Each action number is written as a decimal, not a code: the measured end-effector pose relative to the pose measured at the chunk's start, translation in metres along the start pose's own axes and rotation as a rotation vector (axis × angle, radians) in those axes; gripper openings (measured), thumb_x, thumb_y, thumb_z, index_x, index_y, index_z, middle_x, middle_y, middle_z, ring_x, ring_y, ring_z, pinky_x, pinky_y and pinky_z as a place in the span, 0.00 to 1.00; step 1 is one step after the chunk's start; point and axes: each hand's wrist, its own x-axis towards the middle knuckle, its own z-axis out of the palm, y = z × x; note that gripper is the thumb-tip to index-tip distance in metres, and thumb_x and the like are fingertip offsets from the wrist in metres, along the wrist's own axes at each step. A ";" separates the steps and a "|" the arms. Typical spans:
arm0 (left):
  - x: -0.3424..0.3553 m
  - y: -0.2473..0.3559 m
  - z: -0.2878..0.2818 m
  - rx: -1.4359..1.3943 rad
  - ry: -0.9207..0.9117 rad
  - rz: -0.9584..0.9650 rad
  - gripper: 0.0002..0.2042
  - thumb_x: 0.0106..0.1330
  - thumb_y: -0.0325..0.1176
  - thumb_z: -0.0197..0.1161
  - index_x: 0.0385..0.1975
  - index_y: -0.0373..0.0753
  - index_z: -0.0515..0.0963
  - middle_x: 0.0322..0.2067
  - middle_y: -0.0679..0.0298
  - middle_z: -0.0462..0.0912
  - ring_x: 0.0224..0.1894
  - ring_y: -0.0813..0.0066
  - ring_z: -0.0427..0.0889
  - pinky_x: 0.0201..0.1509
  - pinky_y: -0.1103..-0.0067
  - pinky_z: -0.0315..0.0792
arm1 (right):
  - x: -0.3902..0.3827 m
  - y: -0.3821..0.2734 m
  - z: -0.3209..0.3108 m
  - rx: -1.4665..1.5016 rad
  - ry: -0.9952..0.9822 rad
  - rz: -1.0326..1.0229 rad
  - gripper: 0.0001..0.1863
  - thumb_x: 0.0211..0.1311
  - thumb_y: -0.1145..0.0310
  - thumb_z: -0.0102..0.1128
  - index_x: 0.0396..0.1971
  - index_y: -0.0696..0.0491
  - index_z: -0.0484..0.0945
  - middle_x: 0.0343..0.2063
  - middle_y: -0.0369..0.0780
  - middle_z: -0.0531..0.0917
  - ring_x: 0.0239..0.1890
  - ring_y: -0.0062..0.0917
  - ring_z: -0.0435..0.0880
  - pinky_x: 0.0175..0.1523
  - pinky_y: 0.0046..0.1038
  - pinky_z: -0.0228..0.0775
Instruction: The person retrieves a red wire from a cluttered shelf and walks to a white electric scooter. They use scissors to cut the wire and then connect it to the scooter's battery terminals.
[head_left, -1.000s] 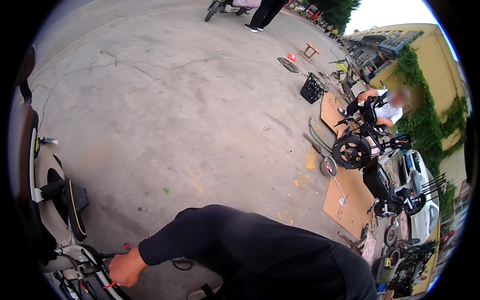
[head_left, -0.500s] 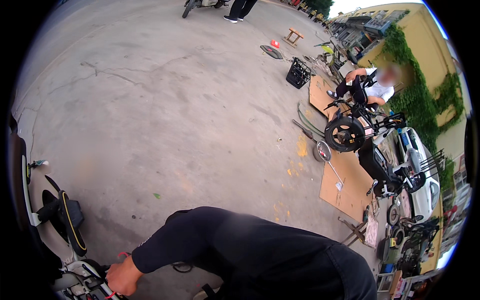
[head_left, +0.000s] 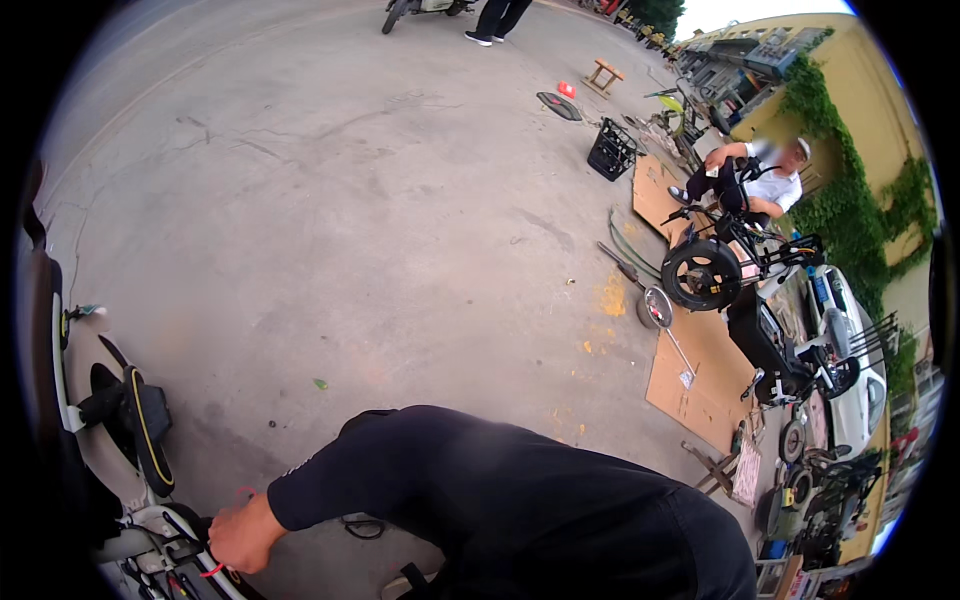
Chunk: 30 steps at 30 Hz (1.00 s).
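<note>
A Hand Down in the Scooter Wires

One hand (head_left: 238, 535) in a long black sleeve (head_left: 400, 470) reaches down to the scooter (head_left: 120, 470) at the lower left. It looks like the right hand, but the arm crosses the body, so I am not sure. The fingers are curled and pressed together. They seem to pinch a thin red wire (head_left: 212, 572) where a bunch of wires sits in the open part of the scooter. The other hand does not show at all.

The scooter stands on the grey concrete ground (head_left: 380, 230), close to the person. The red wire lies just under the hand, touching it.

I think the step now is work on the wiring, with the red wire being held. The next move calls for a small, gentle pull, because the wires are thin and packed close.

Well apart, on the right, another person (head_left: 760, 180) sits by a black bike (head_left: 720, 265) near flat cardboard sheets (head_left: 700, 380).
</note>
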 end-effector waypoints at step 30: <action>-0.105 0.068 0.019 0.231 0.116 0.364 0.08 0.61 0.33 0.69 0.36 0.39 0.87 0.33 0.57 0.85 0.35 0.55 0.84 0.40 0.65 0.78 | 0.014 -0.045 -0.003 0.078 -0.237 0.069 0.14 0.75 0.64 0.49 0.33 0.58 0.75 0.27 0.48 0.86 0.35 0.50 0.84 0.40 0.47 0.72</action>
